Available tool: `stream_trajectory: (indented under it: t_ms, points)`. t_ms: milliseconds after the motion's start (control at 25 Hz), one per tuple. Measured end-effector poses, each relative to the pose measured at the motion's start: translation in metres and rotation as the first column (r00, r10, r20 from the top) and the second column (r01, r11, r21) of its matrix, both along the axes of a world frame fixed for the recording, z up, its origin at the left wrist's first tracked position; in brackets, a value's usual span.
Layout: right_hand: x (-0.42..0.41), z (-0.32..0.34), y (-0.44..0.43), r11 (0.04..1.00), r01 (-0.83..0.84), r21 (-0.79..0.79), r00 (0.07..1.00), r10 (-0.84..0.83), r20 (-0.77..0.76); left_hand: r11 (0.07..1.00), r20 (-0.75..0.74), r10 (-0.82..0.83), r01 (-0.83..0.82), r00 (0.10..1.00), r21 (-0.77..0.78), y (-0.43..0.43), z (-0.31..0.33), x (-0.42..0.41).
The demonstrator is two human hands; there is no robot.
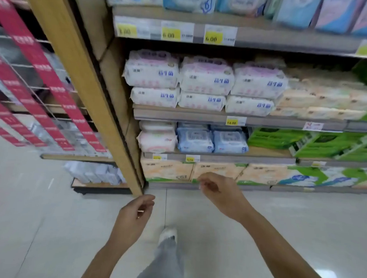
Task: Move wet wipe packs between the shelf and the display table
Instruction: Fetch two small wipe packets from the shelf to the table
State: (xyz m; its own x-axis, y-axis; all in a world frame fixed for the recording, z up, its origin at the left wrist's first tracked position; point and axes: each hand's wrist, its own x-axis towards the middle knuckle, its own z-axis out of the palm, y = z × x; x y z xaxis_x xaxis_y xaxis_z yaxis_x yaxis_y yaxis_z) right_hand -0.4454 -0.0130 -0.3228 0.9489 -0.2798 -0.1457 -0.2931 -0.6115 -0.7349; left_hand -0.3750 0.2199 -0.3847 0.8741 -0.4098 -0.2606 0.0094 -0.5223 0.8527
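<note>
Both of your hands are empty. Your left hand (pixel 136 212) hangs low over the pale tiled floor (pixel 48 217), with its fingers loosely curled around nothing. Your right hand (pixel 216 190) is loose and empty too, but it is farther forward, just in front of the bottom row of the wooden shelf (pixel 230 159). The two hands are apart.

The two blue soft plastic wipe packs (pixel 195 142) sit side by side, touching, on the board second from the bottom. I think these are the wet wipes. They lie up and ahead of your hands, almost straight above your right hand. Their long side runs left to right along the shelf edge. So your right hand is the nearer one. Reach up and forward with it. I cannot see a table here.
</note>
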Motion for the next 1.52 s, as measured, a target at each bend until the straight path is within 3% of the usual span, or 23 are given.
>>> stream_trajectory:
  t_ms: [240,480,560,680,840,960,1200,1520]
  points:
    - [0.076,0.044,-0.066,0.997,0.072,0.008,0.992,-0.073,0.101,0.972,0.267,-0.157,0.197,0.951,-0.127,-0.098,0.115,0.153]
    - [0.114,0.084,-0.117,0.997,0.066,0.029,0.984,-0.07,0.164,0.941,0.425,-0.114,0.235,0.898,-0.244,-0.162,0.186,0.201]
    - [0.123,0.115,-0.136,0.998,0.064,0.012,0.964,-0.065,0.259,0.913,0.47,-0.103,0.27,0.877,-0.304,-0.184,0.211,0.206]
    - [0.13,0.156,-0.173,0.983,0.185,-0.005,0.859,-0.16,0.486,0.854,0.501,-0.106,0.337,0.859,-0.397,-0.231,0.245,0.213]
    - [0.134,0.197,-0.233,0.924,0.36,0.127,0.667,-0.35,0.658,0.82,0.547,-0.133,0.402,0.827,-0.408,-0.315,0.278,0.215]
    - [0.145,0.215,-0.278,0.86,0.48,0.174,0.563,-0.454,0.69,0.845,0.616,-0.14,0.419,0.775,-0.334,-0.376,0.289,0.212]
    - [0.186,0.21,-0.304,0.869,0.444,0.22,0.657,-0.483,0.579,0.918,0.596,-0.113,0.312,0.795,-0.243,-0.432,0.274,0.201]
    - [0.201,0.204,-0.306,0.843,0.486,0.23,0.592,-0.512,0.623,0.893,0.511,0.016,0.217,0.859,-0.394,-0.445,0.259,0.199]
